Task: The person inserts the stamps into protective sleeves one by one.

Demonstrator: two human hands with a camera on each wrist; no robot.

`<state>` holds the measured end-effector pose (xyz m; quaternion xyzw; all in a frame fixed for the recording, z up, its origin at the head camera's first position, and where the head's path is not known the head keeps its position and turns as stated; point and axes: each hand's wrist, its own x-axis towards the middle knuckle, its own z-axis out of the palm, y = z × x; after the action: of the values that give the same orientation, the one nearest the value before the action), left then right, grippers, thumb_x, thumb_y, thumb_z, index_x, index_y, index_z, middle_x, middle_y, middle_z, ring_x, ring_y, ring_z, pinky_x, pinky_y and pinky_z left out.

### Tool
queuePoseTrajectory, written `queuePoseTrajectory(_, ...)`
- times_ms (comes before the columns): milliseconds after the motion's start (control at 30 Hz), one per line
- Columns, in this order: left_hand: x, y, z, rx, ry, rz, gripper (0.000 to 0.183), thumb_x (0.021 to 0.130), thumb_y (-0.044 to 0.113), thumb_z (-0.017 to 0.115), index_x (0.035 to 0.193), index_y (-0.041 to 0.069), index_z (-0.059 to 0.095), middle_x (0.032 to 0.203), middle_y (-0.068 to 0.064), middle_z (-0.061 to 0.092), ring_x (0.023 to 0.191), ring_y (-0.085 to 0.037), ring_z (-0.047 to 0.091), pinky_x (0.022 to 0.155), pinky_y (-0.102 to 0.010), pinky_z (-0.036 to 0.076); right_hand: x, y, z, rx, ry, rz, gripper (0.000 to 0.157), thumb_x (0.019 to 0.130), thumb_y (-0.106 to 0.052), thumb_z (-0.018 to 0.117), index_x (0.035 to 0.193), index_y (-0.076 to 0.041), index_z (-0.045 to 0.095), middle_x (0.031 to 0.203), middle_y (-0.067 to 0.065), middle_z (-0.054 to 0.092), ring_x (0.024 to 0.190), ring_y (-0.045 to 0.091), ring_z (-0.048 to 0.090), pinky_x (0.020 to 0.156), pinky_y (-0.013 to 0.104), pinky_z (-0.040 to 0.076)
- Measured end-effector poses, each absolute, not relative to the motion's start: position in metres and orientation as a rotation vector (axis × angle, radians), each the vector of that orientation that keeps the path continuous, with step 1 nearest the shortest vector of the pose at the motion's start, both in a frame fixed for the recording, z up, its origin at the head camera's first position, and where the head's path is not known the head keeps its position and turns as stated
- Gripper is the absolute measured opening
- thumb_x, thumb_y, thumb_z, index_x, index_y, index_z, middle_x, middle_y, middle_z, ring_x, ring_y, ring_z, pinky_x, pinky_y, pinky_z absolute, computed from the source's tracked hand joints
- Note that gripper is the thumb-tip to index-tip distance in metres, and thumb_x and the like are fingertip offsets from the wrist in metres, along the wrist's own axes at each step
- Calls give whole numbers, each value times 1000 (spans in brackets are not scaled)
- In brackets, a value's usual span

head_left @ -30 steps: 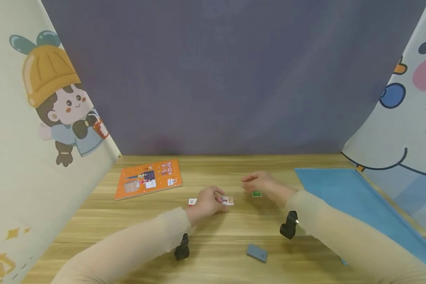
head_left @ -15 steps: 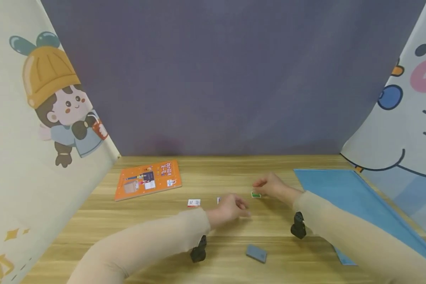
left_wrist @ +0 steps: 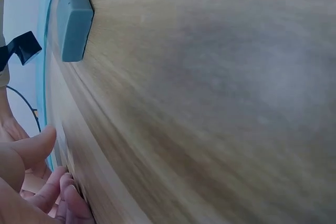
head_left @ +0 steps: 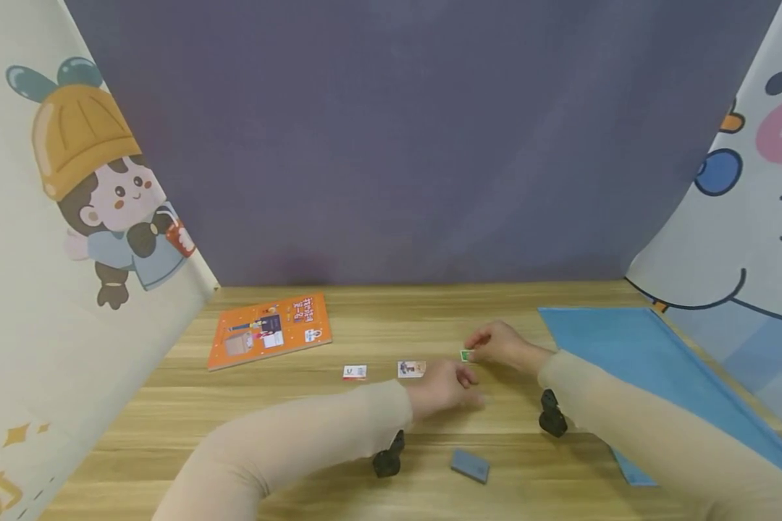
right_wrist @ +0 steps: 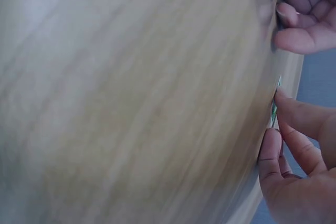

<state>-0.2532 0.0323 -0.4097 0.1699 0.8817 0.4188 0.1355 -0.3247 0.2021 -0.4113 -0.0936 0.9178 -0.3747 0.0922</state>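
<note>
My right hand [head_left: 505,346] bends over a small green card [head_left: 465,355] on the wooden table. In the right wrist view, thumb and forefinger pinch the green card [right_wrist: 274,113] at its edges, hiding part of it. My left hand [head_left: 444,391] is just to the near left, palm side low over the wood, its fingers loosely bent with nothing between them. Left of that hand lies a small picture card [head_left: 410,369], and farther left a white card [head_left: 355,373] with a "U" and a red edge.
A blue-grey block [head_left: 471,466] lies nearer the front, below the hands. An orange book [head_left: 270,331] rests at the back left. On the right a blue mat [head_left: 615,347] runs partly under the right forearm. A dark curtain [head_left: 397,145] closes off the back.
My left hand has left the picture card and slid right toward the green card, uncovering both cards on the left. My right hand has shifted slightly right and come down onto the green card.
</note>
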Motion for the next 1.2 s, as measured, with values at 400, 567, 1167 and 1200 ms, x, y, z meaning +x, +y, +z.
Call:
queuePoseTrajectory(400,-250,38,-402,513,2625,1134,21,73,9,84,87,5,69,78,2,62,70,-7,51,61,-17,45,-324,201,-409,-465,2786,-1085,20,80,-6,77,97,1,70,86,8,67,79,15,58,68,26,51)
queuePoseTrajectory(567,-249,39,-401,521,2661,1095,19,73,9,84,83,6,69,73,3,59,66,-6,48,58,-16,41,-324,201,-410,-483,2784,-1065,16,81,-6,76,94,0,70,84,8,66,76,13,57,65,23,49)
queuePoseTrajectory(1167,-257,38,-411,612,2510,1227,6,81,12,77,85,8,75,80,2,73,69,-1,56,63,-14,47,-319,199,-404,-398,2645,-1279,10,86,2,67,95,6,65,82,12,67,69,16,60,61,29,54)
queuePoseTrajectory(1200,-258,37,-411,611,2485,1249,6,83,13,76,86,8,75,81,2,73,70,-1,56,63,-15,48,-318,199,-404,-369,2623,-1313,11,87,2,66,97,7,64,83,13,67,69,16,61,61,30,55)
